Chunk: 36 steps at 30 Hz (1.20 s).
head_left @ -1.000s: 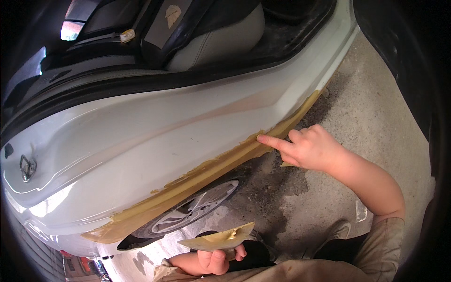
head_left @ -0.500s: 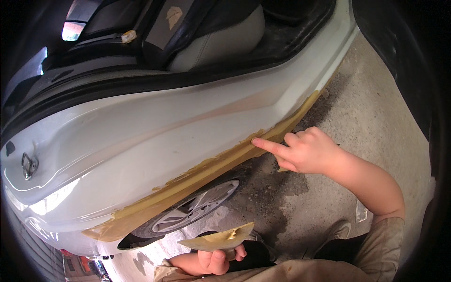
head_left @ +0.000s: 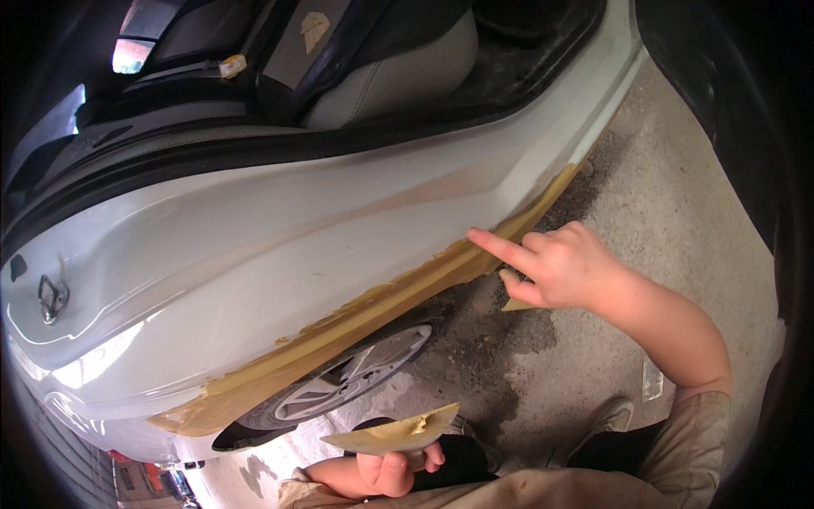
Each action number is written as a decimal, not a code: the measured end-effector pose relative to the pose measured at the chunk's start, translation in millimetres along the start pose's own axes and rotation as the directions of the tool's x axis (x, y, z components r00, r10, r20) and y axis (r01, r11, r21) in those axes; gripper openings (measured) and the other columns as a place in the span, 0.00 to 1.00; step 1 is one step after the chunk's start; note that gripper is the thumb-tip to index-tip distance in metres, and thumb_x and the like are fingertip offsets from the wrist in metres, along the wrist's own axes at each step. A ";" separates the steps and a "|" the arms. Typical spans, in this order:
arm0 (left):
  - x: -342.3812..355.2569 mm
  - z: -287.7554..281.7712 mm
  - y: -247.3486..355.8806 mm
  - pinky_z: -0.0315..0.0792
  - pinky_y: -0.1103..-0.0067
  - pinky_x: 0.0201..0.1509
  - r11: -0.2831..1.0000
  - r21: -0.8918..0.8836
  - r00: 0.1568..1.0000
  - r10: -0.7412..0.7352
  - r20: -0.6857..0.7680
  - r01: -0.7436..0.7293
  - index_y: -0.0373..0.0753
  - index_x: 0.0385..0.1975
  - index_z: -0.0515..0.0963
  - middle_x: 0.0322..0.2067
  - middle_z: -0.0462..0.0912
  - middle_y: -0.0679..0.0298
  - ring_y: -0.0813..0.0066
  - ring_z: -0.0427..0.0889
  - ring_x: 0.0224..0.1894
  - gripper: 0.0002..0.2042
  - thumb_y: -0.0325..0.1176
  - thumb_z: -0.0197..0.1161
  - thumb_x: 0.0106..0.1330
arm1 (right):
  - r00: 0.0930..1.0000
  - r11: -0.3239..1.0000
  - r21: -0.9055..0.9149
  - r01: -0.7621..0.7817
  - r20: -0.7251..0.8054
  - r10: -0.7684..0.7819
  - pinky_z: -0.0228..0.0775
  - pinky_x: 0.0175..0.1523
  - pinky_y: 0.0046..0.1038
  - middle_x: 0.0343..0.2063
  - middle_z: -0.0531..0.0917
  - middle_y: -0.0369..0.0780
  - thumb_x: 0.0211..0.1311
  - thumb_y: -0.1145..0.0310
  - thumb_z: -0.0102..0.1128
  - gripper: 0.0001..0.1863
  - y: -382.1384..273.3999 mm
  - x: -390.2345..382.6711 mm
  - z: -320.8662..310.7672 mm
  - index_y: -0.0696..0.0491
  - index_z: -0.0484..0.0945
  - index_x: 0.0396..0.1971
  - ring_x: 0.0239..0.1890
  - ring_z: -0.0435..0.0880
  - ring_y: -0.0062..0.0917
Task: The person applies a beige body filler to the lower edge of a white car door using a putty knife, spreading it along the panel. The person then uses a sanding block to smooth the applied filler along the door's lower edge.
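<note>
My left hand (head_left: 388, 475) grasps a grey, yellow-smeared board (head_left: 390, 438). My right hand (head_left: 560, 266) points at the ragged, tan strip (head_left: 360, 312) edging the white car (head_left: 254, 246); whether it grips anything, I can't tell.

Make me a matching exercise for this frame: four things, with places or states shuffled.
1. Left hand
2. Right hand
3. Metal door striker
4. Spoked wheel

A. Below the yellow-brown strip in the picture
B. On the white car body, near the picture's left edge
C. Holding a palette with yellow paste
D. Index finger extended

Pairs: 1-C, 2-D, 3-B, 4-A
</note>
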<state>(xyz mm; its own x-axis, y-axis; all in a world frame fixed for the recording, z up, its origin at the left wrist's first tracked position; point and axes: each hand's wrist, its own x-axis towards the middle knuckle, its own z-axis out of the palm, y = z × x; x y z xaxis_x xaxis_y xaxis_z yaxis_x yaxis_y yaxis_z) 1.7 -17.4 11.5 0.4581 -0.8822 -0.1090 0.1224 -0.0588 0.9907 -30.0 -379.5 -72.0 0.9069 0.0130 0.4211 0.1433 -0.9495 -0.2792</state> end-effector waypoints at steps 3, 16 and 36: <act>-1.5 3.2 -2.3 0.77 0.75 0.37 0.999 -0.032 0.999 0.017 -0.035 -0.018 0.22 0.49 0.75 0.37 0.83 0.48 0.69 0.81 0.33 0.28 0.50 0.47 0.84 | 0.997 0.993 0.105 -0.056 0.066 0.049 0.80 0.26 0.36 0.18 0.82 0.38 0.59 0.58 0.70 0.42 -5.2 1.3 -1.0 0.39 0.68 0.76 0.18 0.84 0.33; 1.1 0.0 -3.0 0.77 0.75 0.37 0.999 -0.013 0.999 0.030 0.010 -0.030 0.22 0.49 0.74 0.36 0.83 0.49 0.69 0.81 0.32 0.29 0.51 0.46 0.84 | 0.986 0.968 0.199 -0.155 0.096 0.138 0.81 0.26 0.39 0.15 0.80 0.40 0.57 0.61 0.70 0.45 -12.7 4.1 -12.0 0.44 0.65 0.77 0.16 0.83 0.37; 2.4 -11.9 5.1 0.77 0.75 0.39 0.999 -0.001 0.990 -0.054 0.131 0.055 0.23 0.52 0.74 0.38 0.83 0.49 0.69 0.81 0.33 0.27 0.49 0.49 0.83 | 0.997 0.983 0.179 0.046 -0.077 -0.033 0.75 0.18 0.31 0.14 0.73 0.33 0.51 0.62 0.71 0.46 -61.2 11.8 -7.5 0.43 0.69 0.76 0.11 0.76 0.25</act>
<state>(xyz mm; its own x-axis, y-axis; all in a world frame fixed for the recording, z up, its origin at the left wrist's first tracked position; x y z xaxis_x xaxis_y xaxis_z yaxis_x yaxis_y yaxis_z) 13.9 -14.2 15.3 0.3313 -0.9314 -0.1509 0.1479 -0.1067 0.9832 -31.0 -323.5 -43.4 0.8686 0.0200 0.4951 0.2534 -0.8765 -0.4092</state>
